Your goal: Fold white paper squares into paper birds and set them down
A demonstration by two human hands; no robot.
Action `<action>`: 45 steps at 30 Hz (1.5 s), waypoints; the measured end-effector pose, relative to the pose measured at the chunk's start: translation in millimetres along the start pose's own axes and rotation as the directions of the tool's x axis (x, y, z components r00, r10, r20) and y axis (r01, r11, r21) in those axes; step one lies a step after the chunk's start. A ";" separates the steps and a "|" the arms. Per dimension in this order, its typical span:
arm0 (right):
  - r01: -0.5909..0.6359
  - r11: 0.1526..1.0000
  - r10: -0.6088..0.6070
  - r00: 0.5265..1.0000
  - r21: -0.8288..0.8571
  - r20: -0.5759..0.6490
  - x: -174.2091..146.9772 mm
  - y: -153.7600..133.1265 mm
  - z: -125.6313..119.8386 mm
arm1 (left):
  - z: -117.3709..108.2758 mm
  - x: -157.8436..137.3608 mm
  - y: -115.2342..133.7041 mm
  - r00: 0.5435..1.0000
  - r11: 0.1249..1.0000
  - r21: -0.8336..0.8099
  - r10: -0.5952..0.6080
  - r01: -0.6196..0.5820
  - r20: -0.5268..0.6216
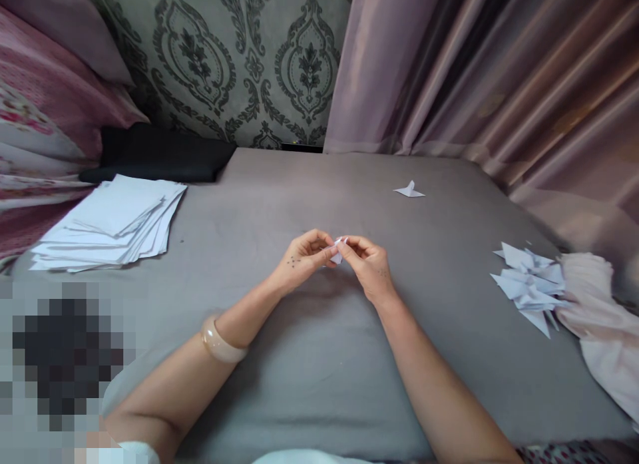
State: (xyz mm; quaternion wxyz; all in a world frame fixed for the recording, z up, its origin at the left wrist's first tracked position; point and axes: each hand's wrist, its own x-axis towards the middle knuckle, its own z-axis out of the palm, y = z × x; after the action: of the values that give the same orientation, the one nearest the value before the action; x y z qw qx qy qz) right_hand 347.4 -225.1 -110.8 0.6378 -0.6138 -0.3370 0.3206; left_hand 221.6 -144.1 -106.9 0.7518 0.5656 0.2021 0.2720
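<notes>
A small piece of folded white paper (338,252) is pinched between my two hands over the middle of the grey-covered surface. My left hand (305,256), with a pale bangle on its forearm, grips the paper's left side between thumb and fingers. On the other side, the thumb and fingers of my right hand (367,259) close on it too. Most of the paper is hidden behind the fingertips, so its exact shape cannot be made out. Beyond my hands, a folded paper bird (410,190) rests alone on the cover.
At the left lies a stack of white paper sheets (110,224), with a folded black cloth (160,156) behind it. Several folded paper birds (532,284) are heaped at the right, against a pale cloth (592,297). Curtains (399,64) hang along the back right. A blurred patch covers the lower left.
</notes>
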 end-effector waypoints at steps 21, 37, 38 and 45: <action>0.069 0.996 -0.070 0.997 -0.057 -0.021 -3.0 3.4 3.7 | -0.1 -0.1 0.0 0.999 0.999 0.032 -0.020 0.021 -0.038; -0.006 0.999 0.008 0.999 0.037 -0.054 -2.3 0.7 3.8 | 0.2 -0.1 -2.2 1.000 1.000 -0.011 -0.015 0.015 0.010; -0.017 0.998 0.021 0.998 0.060 -0.061 -1.5 0.0 2.9 | 0.0 0.0 -3.1 0.999 0.999 -0.024 -0.027 0.028 0.019; -0.014 0.993 0.024 0.996 0.117 -0.088 1.4 0.7 -0.4 | -1.2 0.0 -1.3 0.994 0.993 0.042 -0.109 0.110 -0.007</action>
State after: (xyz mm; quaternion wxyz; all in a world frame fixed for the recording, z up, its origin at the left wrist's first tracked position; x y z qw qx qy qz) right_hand 348.6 -224.1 -111.4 0.6840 -0.5924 -0.2831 0.3180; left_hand 221.1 -143.4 -108.5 0.7529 0.5689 0.2405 0.2273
